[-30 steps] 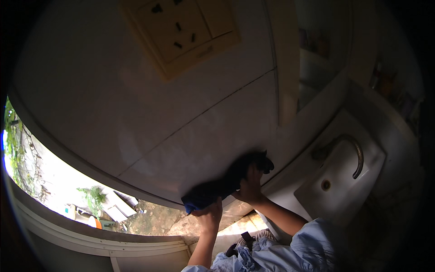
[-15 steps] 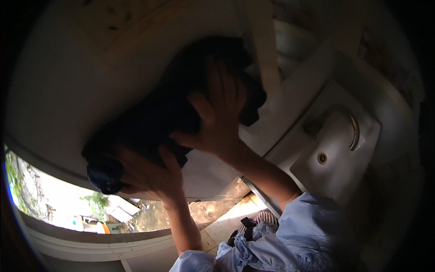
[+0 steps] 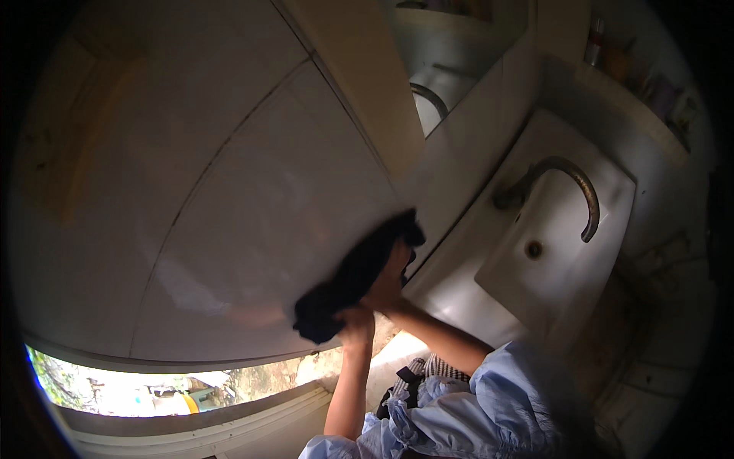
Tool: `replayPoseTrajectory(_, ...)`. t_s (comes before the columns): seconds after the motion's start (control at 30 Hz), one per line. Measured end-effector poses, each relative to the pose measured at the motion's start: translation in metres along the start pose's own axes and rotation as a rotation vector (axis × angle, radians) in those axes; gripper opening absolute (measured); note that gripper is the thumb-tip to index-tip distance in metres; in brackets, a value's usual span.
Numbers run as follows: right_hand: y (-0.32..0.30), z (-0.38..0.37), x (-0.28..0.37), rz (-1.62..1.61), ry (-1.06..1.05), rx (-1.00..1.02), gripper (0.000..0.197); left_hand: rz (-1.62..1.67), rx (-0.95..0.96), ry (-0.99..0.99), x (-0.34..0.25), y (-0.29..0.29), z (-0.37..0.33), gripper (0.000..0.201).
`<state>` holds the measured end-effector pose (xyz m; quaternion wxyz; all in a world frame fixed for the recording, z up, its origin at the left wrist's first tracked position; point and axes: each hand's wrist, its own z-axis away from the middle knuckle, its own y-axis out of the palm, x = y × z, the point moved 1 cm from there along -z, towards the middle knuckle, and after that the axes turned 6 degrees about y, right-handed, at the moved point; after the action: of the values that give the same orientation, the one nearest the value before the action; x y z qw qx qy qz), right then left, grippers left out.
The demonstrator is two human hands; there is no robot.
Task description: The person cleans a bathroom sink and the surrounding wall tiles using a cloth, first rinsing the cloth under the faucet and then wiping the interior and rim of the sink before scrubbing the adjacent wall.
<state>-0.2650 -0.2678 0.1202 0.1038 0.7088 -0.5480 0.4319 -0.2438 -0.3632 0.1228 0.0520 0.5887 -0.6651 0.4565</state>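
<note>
Black cloth (image 3: pixel 340 281) up against the white tiled wall (image 3: pixel 245 206), left of the washbasin (image 3: pixel 497 287)! Right hand (image 3: pixel 388 284) presses toward its upper end, left hand (image 3: pixel 355 324) at the lower edge; finger closure I can't tell. Work looks underway; what's done or left, the tiles don't reveal.

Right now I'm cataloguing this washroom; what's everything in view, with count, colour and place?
Dark cloth: 1, near-black, against the wall
Tiled wall: 1, greyish white, left and centre
Washbasin: 1, white, right
Faucet: 1, dull metallic, arching over washbasin
Drain: 1, dark, in washbasin
Mirror: 1, greyish reflection, top centre
Shelf: 1, pale, upper right; items too dim to count
Left hand: 1, bare, at cloth's lower edge
Right hand: 1, bare, on cloth
Sleeves: 2, light blue, bottom
</note>
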Motion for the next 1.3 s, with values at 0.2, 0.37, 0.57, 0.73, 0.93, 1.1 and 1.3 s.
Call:
replayPoseTrajectory(0.2,-0.033,-0.077,-0.053,-0.142,0.135,-0.201,0.07,0.296,-0.277,0.033,-0.021,-0.03,-0.105,0.033)
replayPoseTrajectory(0.37,-0.031,-0.062,-0.082,-0.127,0.062,-0.219,0.067,0.29,-0.157,0.088,-0.05,0.007,-0.072,0.022)
replayPoseTrajectory(0.57,-0.009,0.023,-0.036,-0.128,0.033,0.012,0.06,0.525,-0.352,-0.04,0.007,0.01,0.012,0.023)
replayPoseTrajectory(0.73,0.002,0.052,0.024,-0.177,-0.049,0.167,0.045,0.571,-0.093,-0.301,0.076,-0.041,-0.011,0.027)
replayPoseTrajectory(0.93,-0.024,-0.043,0.114,-0.048,-0.393,-0.098,0.05,0.418,-0.395,-0.244,0.156,-0.069,-0.05,0.028)
replayPoseTrajectory(1.1,-0.059,-0.137,0.199,0.029,-0.568,-0.274,0.047,0.192,-0.48,-0.283,0.231,-0.129,-0.121,0.054)
replayPoseTrajectory(1.3,-0.069,-0.157,0.183,0.239,-0.631,-0.275,0.066,0.355,-0.479,-0.328,0.213,-0.114,-0.119,0.035)
